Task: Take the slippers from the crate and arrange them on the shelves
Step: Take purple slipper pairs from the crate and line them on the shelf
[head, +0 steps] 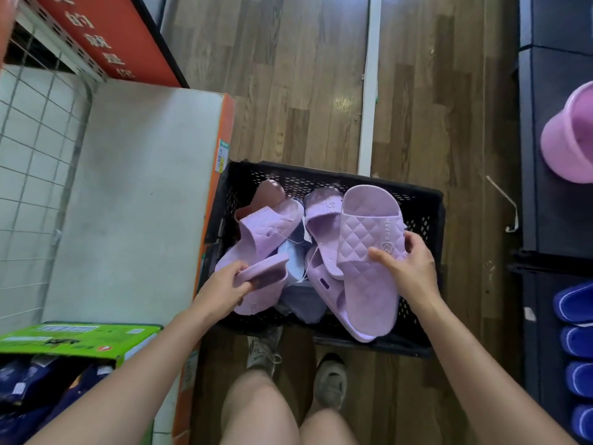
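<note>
Wood floor [288,91] takes up most of the view, running off toward 12 o'clock. At 9 o'clock there's a big pale shelf [138,187] with an orange edge. At 3 o'clock is a dark shelving unit [545,220] with blue slippers [577,342] lined up around 4 o'clock and a pink plastic thing [571,136] at 2 o'clock, can't tell what it is.

The black crate [423,213] sits on the floor pretty much dead centre, tight against that orange edge, with a heap of lilac slippers [269,220] jumbled inside. A green box [73,338] is down at 8 o'clock.

The person stands at the crate's 6 o'clock side with both arms reaching in. Right hand [407,268] has its grip curled round the strap of a quilted slipper [369,226], which is tilted up over the 3 o'clock half of the crate. Left hand [224,287] has its grip pinching the edge of a second slipper [266,271] at the crate's 8 o'clock corner, thumb on top, that one still lying on the heap
</note>
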Tool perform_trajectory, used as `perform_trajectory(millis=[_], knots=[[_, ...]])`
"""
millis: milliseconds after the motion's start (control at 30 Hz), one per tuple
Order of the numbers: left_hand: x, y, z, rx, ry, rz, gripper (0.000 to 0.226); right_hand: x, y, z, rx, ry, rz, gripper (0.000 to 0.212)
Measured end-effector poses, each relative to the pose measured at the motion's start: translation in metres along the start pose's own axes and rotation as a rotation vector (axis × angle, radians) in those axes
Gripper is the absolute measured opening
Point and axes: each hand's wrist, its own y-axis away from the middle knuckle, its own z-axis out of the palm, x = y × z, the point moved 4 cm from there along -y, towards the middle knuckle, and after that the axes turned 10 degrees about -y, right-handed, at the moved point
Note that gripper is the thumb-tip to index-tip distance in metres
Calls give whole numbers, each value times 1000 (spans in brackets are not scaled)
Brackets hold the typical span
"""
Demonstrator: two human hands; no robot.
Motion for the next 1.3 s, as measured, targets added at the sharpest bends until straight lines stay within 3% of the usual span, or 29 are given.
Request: perform_trajectory(millis=[133, 300, 567, 700, 1100, 1167, 1233, 1300], knots=[[-5, 1, -1, 128, 108, -54, 14, 10, 16, -19, 59, -37, 19, 52], [9, 8, -9, 163, 249, 26, 8, 11, 27, -40, 141, -77, 30, 58], [67, 52, -60, 144, 528, 183, 16, -18, 65, -67, 91, -174, 15, 70], [112, 81, -100, 180, 536, 270, 8, -52, 94, -84, 54, -197, -21, 69], [230, 222, -192, 232, 497, 495, 54, -165, 191, -188, 59, -303, -202, 72], [250, 246, -197, 230, 500, 552, 48, -179, 209, -208, 72, -303, -234, 69], [269, 268, -201, 255, 479, 580, 28, -188, 225, -230, 95, -317, -256, 70], [287, 289, -202, 269, 466, 621, 26, -197, 242, -253, 122, -338, -284, 74]])
